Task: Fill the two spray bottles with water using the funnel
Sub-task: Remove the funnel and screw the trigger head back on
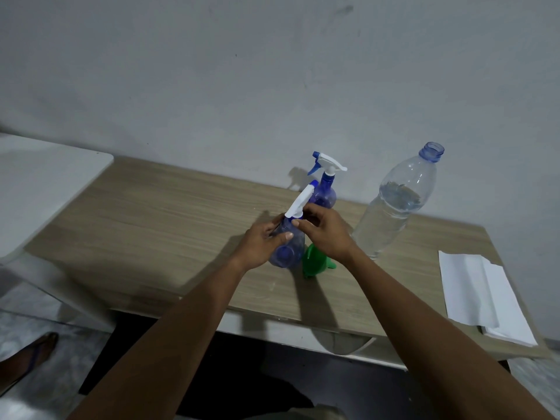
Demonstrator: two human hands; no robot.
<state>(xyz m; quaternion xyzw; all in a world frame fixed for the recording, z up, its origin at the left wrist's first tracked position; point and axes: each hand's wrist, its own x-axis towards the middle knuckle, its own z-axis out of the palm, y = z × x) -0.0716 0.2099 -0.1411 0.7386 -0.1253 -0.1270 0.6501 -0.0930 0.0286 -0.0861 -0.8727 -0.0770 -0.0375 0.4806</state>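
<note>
A blue spray bottle [289, 250] with a white trigger head stands mid-table. My left hand [262, 244] wraps around its body from the left. My right hand [325, 234] pinches the collar under its spray head. A second blue spray bottle [325, 194] with its white and blue head on stands just behind, near the wall. A green funnel [315, 262] lies on the table right beside the held bottle, partly hidden under my right wrist. A large clear water bottle [394, 207], uncapped and roughly two-thirds full, stands to the right.
The wooden table [151, 225] runs along a grey wall. Folded white paper towels [481, 295] lie at its right front corner. A white surface [45, 183] adjoins the left end. A foot in a sandal [33, 356] shows on the floor at lower left.
</note>
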